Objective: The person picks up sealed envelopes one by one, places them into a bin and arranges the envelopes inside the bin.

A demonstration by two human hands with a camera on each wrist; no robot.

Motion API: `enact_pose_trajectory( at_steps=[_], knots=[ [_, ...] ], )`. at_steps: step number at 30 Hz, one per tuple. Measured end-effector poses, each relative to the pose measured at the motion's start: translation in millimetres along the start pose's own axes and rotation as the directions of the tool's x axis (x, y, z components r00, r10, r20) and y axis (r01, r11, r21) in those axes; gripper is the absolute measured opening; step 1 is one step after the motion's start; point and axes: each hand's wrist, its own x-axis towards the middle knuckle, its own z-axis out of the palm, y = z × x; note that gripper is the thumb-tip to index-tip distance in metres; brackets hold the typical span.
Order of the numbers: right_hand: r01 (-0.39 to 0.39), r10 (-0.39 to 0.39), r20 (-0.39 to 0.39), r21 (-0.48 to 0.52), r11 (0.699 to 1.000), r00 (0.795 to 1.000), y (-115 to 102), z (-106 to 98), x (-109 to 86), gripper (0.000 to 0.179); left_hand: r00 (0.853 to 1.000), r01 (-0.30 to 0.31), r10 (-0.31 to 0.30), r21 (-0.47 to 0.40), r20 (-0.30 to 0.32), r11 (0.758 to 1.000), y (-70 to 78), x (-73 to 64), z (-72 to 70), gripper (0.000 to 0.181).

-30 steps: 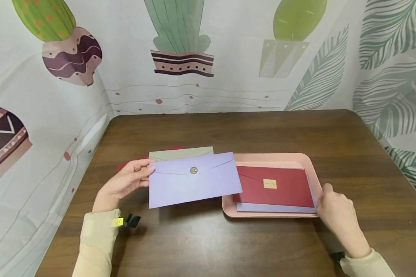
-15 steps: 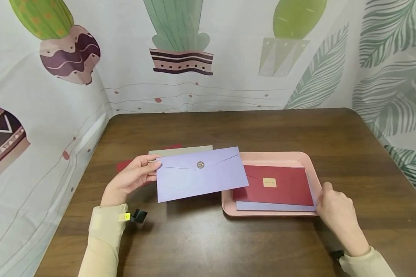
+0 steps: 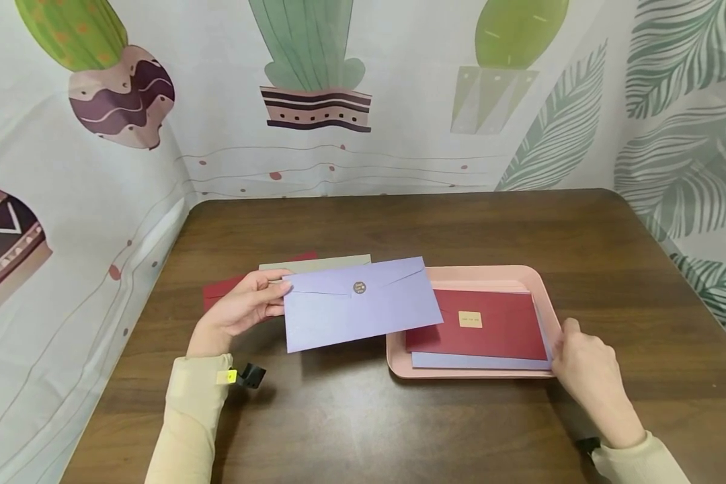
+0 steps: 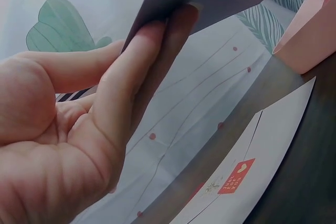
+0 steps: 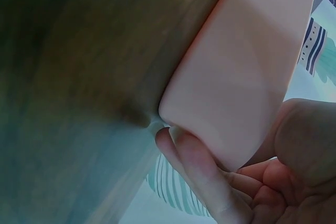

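My left hand (image 3: 242,306) pinches a lavender envelope (image 3: 363,312) by its left edge, thumb on the front. A round dark seal marks the envelope's flap, and its right end overlaps the pink tray (image 3: 400,371). Inside the tray lies a red envelope (image 3: 478,336) with a gold label, on top of another lavender envelope (image 3: 478,361). At the tray's front right corner my right hand (image 3: 587,359) grips the wall; the right wrist view shows its fingers at the outside of the tray (image 5: 231,77) and the thumb side by the rim.
Behind the held envelope, a pale envelope (image 3: 314,264) lies over a red envelope (image 3: 214,290) on the brown wooden table (image 3: 363,423). The left wrist view shows the pale envelope (image 4: 273,129) with a red label. A patterned curtain (image 3: 411,81) hangs behind the table.
My left hand has carried the lavender envelope to the right and slightly up, so it covers more of the tray's left side. The right hand and tray have stayed put.
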Motion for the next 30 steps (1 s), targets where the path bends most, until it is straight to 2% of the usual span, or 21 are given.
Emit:
enact_pose_trajectory(
  at_steps=[11,19,30],
  knots=[
    [-0.006,0.006,0.014,0.009,1.000,1.000,0.9,-0.5,0.0,0.011,1.000,0.014,-0.014,0.036,0.018,0.999,-1.4,14.2,5.8,0.031],
    [-0.005,0.005,0.004,0.009,1.000,1.000,1.6,0.7,-0.9,0.011,0.998,0.058,-0.058,0.049,-0.001,0.997,-0.5,24.9,14.4,0.030],
    [-0.006,0.006,0.014,0.006,1.000,1.000,1.4,0.4,0.0,0.011,0.997,0.074,-0.074,0.054,-0.004,0.996,-5.6,36.4,21.5,0.025]
  ],
)
